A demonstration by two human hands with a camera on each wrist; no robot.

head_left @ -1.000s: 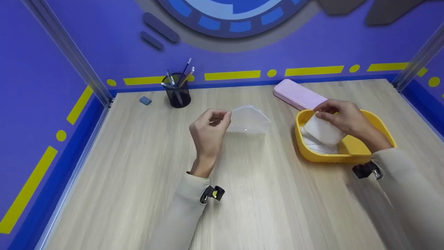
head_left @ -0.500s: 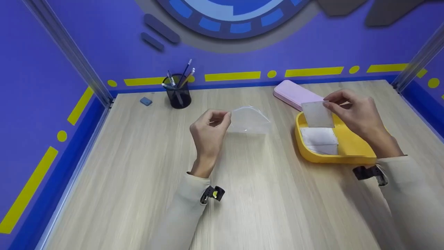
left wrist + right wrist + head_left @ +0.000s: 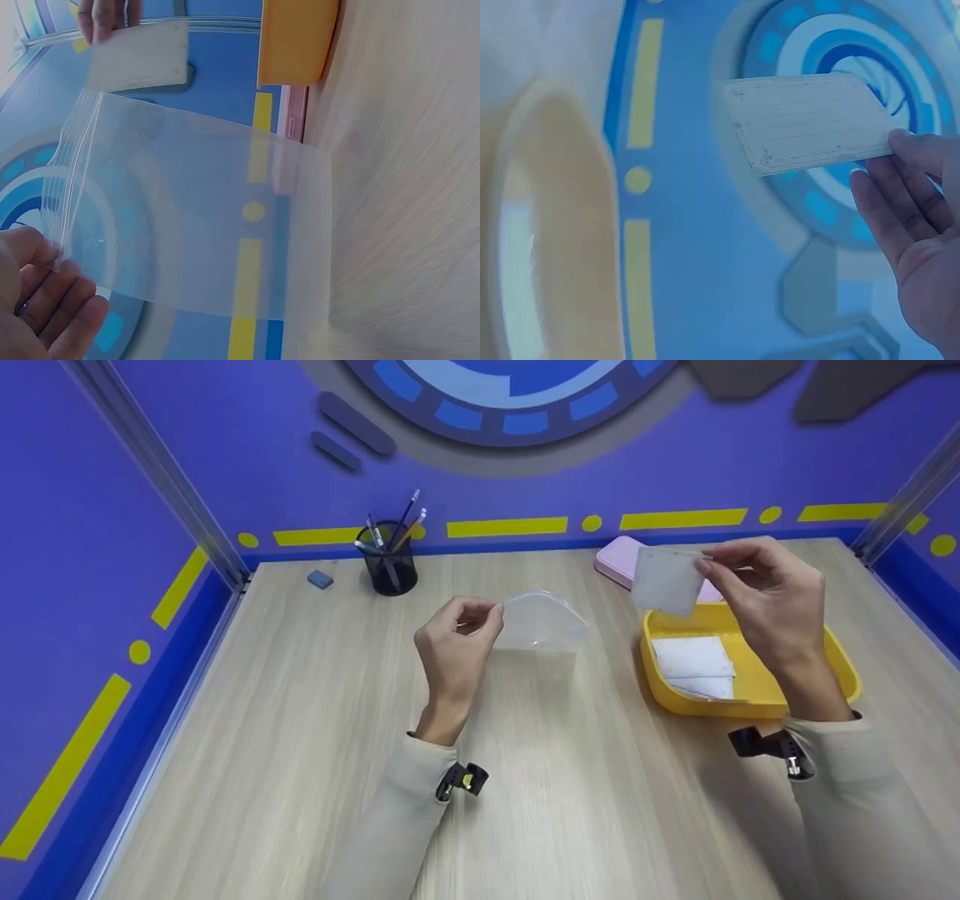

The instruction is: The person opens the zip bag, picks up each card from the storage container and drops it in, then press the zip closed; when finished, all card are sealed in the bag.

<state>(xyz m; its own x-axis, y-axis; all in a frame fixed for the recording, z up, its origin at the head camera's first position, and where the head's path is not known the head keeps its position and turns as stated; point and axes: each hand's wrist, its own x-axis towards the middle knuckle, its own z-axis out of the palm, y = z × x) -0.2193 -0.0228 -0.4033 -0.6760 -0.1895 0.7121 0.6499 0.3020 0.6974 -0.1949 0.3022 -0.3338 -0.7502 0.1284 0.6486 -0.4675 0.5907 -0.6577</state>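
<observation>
My left hand [image 3: 459,652] pinches the top corner of a clear zip bag [image 3: 187,202], which hangs upright with its mouth parted. Between thumb and fingers of my right hand [image 3: 776,607] is a white card [image 3: 666,581], held by its edge above the yellow box. In the right wrist view the card [image 3: 802,124] shows ruled lines and a decorative border. Several more white cards [image 3: 691,658] lie in the left part of the yellow box [image 3: 780,709]. The held card overlaps the bag's upper corner in the left wrist view.
Behind the yellow box lies a pink case [image 3: 619,559], partly hidden by the card. A black mesh pen cup [image 3: 393,574] with pencils stands at the back left, beside a small blue eraser [image 3: 320,579]. Blue-purple walls enclose the wooden table [image 3: 300,720].
My right hand has lifted the card up out of the yellow box and slightly toward the left. My left hand and the zip bag have stayed in place.
</observation>
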